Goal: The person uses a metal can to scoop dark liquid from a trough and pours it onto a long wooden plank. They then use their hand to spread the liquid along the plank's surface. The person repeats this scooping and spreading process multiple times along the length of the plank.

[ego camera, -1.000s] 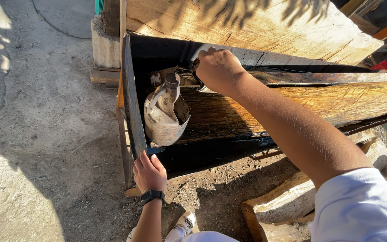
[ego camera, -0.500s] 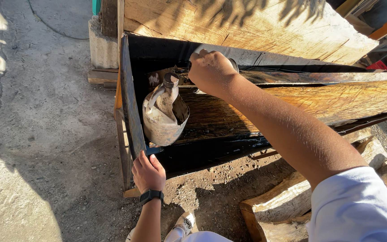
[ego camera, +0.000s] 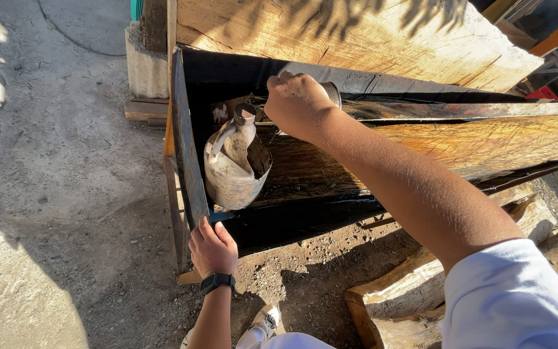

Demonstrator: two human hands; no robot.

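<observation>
A long black trough (ego camera: pixel 185 148) holds a wet, dark-stained wooden plank (ego camera: pixel 473 145). A dirty, cut-open plastic jug (ego camera: pixel 234 165) stands upright at the trough's left end, leaning against the plank. My right hand (ego camera: pixel 298 103) reaches across over the plank, just right of the jug's neck. Its fingers are closed on a small metal can (ego camera: pixel 334 94), of which only the ribbed rim shows. My left hand (ego camera: pixel 213 249), with a black watch on the wrist, grips the near corner of the trough's end wall, below the jug.
A wide pale board (ego camera: pixel 356 39) leans behind the trough. Rough logs (ego camera: pixel 414 284) lie on the dirt at the lower right, and a concrete block (ego camera: pixel 146 64) stands at the trough's far left corner. Concrete ground (ego camera: pixel 46 161) spreads to the left. My shoe (ego camera: pixel 266 318) shows below.
My right hand has shifted slightly along the far side of the trough, and the can's rim now shows beside it. The left hand and the jug have stayed put.
</observation>
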